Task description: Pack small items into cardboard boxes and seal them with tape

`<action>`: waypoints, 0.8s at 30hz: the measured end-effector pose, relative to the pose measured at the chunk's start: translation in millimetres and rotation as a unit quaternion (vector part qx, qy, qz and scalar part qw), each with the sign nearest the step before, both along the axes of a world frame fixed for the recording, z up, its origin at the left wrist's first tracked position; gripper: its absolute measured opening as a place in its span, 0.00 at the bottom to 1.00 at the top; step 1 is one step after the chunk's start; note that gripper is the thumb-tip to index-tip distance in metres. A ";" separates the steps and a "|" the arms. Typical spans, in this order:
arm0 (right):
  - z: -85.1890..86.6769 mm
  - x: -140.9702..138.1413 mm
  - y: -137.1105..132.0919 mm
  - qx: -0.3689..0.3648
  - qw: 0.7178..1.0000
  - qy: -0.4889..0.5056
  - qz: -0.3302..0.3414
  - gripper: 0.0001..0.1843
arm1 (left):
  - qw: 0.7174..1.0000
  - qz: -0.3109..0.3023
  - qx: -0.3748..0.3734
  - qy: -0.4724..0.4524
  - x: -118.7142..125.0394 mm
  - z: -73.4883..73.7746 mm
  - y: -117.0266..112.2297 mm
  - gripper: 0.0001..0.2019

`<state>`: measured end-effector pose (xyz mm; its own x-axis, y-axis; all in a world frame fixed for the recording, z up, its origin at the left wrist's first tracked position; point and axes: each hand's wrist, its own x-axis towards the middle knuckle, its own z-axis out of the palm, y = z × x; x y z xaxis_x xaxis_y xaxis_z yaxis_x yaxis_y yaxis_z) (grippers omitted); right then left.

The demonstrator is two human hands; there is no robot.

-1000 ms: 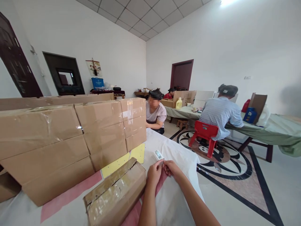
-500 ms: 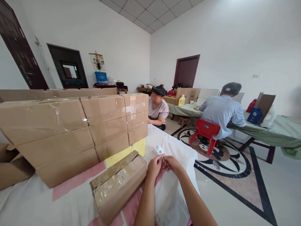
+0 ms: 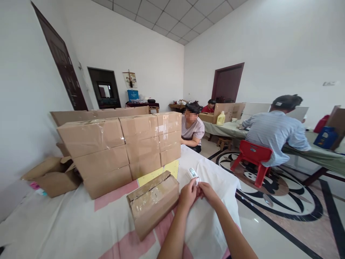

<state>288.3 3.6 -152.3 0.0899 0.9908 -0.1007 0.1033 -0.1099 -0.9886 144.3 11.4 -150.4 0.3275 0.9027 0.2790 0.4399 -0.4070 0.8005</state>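
Over the cloth-covered table [image 3: 212,223], my left hand [image 3: 188,192] and my right hand [image 3: 207,191] meet with fingers pinched together. Whatever they grip is small and mostly hidden by the fingers. A thin whitish edge shows between the fingertips. Just beyond them is a small white item with a greenish label [image 3: 193,172]; I cannot tell whether the hands touch it. To the left of my left hand sits a taped cardboard box [image 3: 155,203], its top seam slightly raised.
Stacked taped cartons [image 3: 102,136] form a wall across the table's left side. An open carton [image 3: 56,176] stands at far left. A person [image 3: 194,131] crouches behind the stack. Another person [image 3: 272,126] sits on a red chair [image 3: 254,154] at a long table [image 3: 323,158].
The camera view has turned left, so the scene sits further right and more of the open carton shows. Both hands stay pinched together near the labelled item.
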 end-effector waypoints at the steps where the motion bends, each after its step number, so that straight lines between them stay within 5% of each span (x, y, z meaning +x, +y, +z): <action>1: 2.5 -2.6 -8.6 0.022 1.000 0.003 0.013 0.28 | 1.000 0.007 -0.001 -0.010 -2.4 2.3 -7.3 0.22; 8: 11.0 -40.8 -81.1 0.100 0.986 0.012 0.135 0.36 | 0.998 0.051 -0.007 -0.046 -60.9 10.0 -86.9 0.21; 14: 32.7 -81.6 -128.6 0.147 0.952 -0.097 0.249 0.31 | 0.993 0.119 0.002 0.002 -119.2 8.1 -152.4 0.13; 19: 40.7 -106.8 -141.5 0.196 0.919 -0.119 0.321 0.27 | 0.984 0.167 0.054 0.025 -140.8 18.3 -179.8 0.12; 24: 31.4 -112.5 -130.6 0.143 0.948 -0.032 0.282 0.34 | 0.972 0.211 0.094 -0.033 -143.1 38.0 -188.8 0.13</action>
<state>175.8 -127.0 -120.9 -0.4660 0.8689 0.1671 0.1267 0.2524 -0.9593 1.3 -177.4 -112.4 -0.0853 0.8840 0.4596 0.5491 -0.3432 0.7620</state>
